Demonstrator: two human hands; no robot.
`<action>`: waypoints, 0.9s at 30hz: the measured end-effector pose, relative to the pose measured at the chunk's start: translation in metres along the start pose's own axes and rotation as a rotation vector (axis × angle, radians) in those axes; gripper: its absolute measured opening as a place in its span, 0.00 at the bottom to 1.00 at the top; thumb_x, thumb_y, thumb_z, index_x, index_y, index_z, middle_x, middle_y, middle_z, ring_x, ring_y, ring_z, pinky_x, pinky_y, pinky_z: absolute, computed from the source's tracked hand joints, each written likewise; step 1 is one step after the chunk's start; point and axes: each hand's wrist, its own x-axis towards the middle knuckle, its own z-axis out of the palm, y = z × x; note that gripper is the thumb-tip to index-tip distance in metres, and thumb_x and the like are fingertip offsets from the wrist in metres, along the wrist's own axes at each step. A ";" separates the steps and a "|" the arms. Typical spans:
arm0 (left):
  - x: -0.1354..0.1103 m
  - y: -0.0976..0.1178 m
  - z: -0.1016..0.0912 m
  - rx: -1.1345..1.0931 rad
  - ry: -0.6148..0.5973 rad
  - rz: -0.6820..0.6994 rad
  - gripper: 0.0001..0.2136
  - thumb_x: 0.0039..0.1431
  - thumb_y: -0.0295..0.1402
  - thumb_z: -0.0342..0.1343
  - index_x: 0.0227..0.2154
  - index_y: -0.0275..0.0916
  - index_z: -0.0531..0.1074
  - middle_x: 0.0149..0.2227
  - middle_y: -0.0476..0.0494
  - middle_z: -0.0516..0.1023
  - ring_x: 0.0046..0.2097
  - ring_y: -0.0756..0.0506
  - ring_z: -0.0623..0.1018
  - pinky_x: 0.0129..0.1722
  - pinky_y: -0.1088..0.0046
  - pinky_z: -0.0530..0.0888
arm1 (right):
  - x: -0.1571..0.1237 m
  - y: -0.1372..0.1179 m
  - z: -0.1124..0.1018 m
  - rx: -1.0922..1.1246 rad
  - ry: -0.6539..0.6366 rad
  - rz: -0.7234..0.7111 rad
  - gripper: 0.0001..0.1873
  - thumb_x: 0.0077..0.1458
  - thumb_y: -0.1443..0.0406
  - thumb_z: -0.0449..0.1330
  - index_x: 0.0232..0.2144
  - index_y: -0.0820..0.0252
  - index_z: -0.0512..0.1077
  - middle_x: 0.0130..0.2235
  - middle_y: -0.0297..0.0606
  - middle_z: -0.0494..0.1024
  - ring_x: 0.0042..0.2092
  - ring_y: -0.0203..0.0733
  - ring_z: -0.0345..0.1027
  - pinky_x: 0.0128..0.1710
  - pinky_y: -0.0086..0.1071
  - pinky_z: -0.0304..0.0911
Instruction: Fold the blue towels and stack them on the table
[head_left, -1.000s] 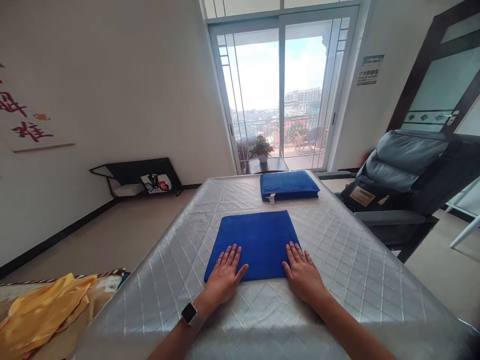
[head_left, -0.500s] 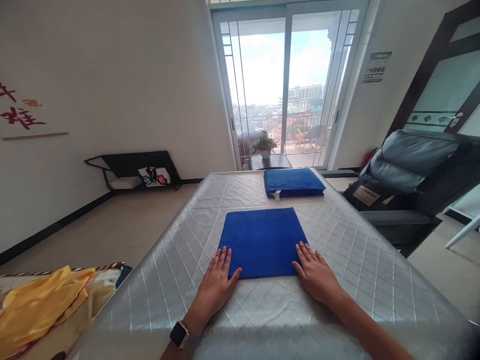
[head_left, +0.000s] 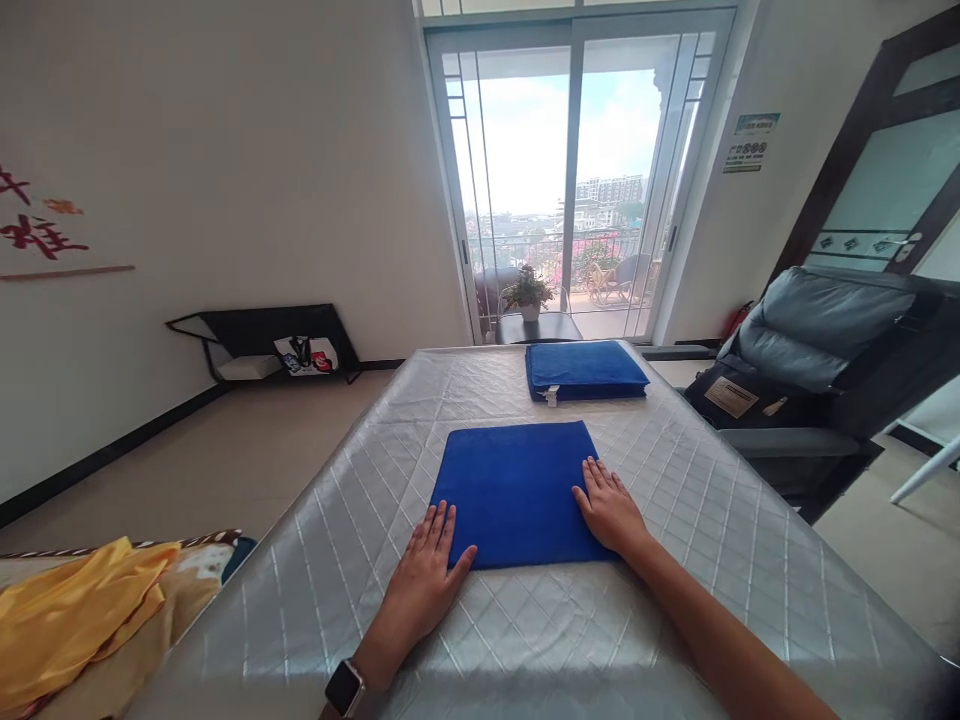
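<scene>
The blue cloth [head_left: 517,495] lies flat in the middle of the silver quilted table [head_left: 360,560], a near-square with fairly straight edges and no big creases showing. The left hand [head_left: 424,570] is open, palm down, at its near left corner, fingers along the left edge and thumb over the cloth; the right hand [head_left: 609,508] is open too, laid flat across the right edge. Neither of the 2 hands grips anything. As a judgement, the folding and flattening of this piece look almost finished, with at most a little smoothing at the sides left; how many layers it has cannot be told. Behind it, apart from it, sits a folded blue stack [head_left: 585,366] with 1 white tag [head_left: 553,396] at its front, already neat. Beyond the far edge stands 1 potted plant [head_left: 529,292] by the glass door [head_left: 517,150]; an armchair [head_left: 832,320] is at the right, and a yellow cloth [head_left: 82,600] at the lower left.
</scene>
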 end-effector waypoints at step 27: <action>0.106 0.086 -0.008 -0.032 -0.024 0.129 0.38 0.68 0.54 0.24 0.68 0.29 0.51 0.70 0.34 0.49 0.71 0.41 0.49 0.69 0.58 0.51 | -0.002 0.001 0.003 0.029 0.053 -0.005 0.35 0.67 0.56 0.37 0.69 0.72 0.49 0.71 0.44 0.46 0.71 0.45 0.37 0.69 0.42 0.36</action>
